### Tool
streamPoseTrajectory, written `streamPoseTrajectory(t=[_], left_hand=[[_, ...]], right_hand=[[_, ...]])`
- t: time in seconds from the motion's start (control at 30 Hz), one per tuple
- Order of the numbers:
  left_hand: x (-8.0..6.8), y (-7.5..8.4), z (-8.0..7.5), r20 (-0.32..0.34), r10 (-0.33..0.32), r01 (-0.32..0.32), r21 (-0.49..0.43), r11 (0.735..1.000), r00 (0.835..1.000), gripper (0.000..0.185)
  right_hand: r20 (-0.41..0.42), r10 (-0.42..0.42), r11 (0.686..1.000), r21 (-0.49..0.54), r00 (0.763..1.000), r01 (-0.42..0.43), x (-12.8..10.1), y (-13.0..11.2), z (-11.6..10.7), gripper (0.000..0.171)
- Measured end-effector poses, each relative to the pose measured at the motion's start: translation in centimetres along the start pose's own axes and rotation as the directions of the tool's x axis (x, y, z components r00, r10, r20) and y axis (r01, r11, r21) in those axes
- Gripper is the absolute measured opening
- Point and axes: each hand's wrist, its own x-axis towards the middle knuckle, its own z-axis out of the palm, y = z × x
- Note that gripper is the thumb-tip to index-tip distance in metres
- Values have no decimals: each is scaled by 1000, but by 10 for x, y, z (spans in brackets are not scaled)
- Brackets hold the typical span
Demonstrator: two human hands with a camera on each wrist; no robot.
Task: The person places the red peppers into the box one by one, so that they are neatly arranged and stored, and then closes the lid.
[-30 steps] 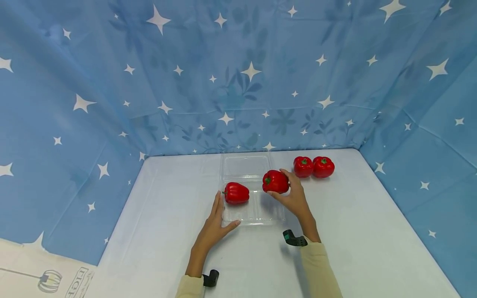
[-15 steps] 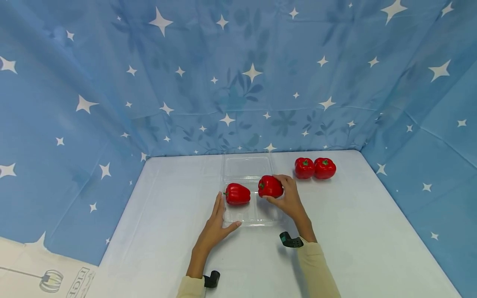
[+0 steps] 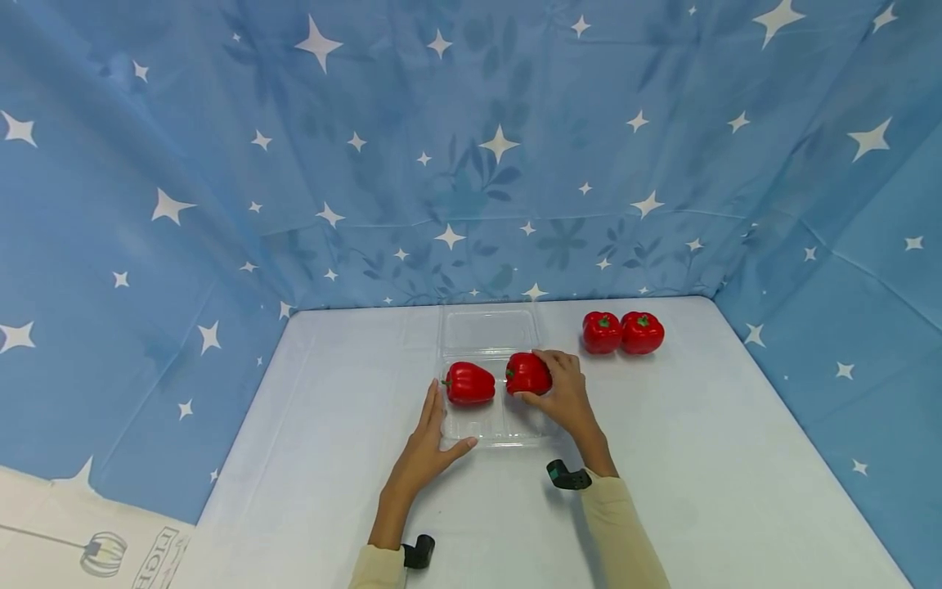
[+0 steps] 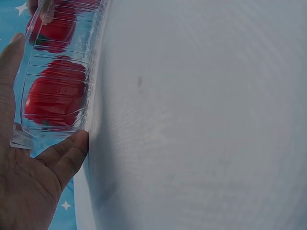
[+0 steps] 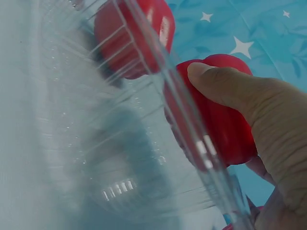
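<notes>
Two hands: both at the clear clamshell tray (image 3: 495, 438) mid-table.
Left hand (image 3: 427, 448): fingers straight, palm flat against the tray's left wall, thumb at its near corner.
Right hand (image 3: 562, 393): fingers curled around a red pepper (image 3: 527, 373), holding it at the tray's right compartment; whether it rests on the floor is hidden.
Second pepper (image 3: 468, 382): in the left compartment.
Tray lid (image 3: 489, 330): open, hard to make out.
Far right: two peppers (image 3: 622, 332) touching, near the table's back edge (image 3: 662, 298).
Open room: bare white table (image 3: 721, 458) on both sides.

Partial letters "HIGH", sideways, on white sheet (image 3: 88, 548) at lower left
</notes>
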Motion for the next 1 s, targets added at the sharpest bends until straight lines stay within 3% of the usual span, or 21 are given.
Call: streamPoseTrajectory(t=[1.0], left_hand=[[0,3,-1,18,3,-3,8,1000,1000,103]], right_hand=[[29,56,970,-237,998,-47,-2,-1,14,82]])
